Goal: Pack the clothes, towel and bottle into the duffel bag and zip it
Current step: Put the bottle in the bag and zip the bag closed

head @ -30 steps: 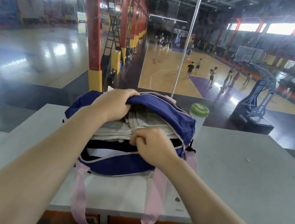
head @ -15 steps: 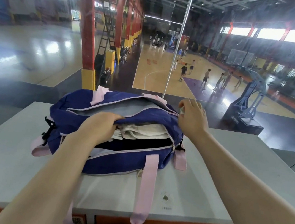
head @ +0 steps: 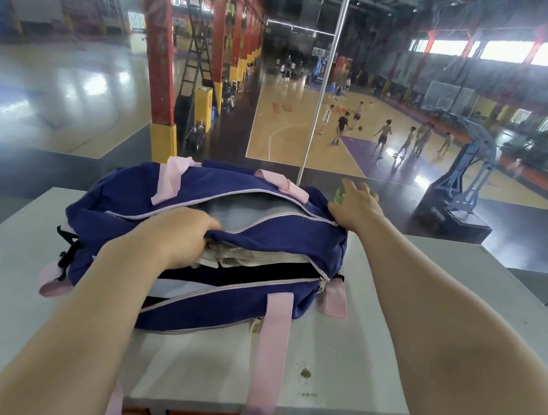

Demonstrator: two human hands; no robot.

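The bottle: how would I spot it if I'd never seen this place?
Find the purple duffel bag on the grey table. Behind its right end, the right hand reaches over the bottle. Only a sliver of its pale green lid shows, the sole green thing beside the bag.

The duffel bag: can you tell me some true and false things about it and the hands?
1. The duffel bag is zipped shut. False: its top gapes open.
2. The left hand grips the bag's opening flap. True.
3. The right hand is inside the bag. False: it reaches over the green-lidded bottle behind the bag's right end.
4. Pale folded cloth shows inside the opening. True.
5. The bag sits on the floor. False: it sits on a grey table.
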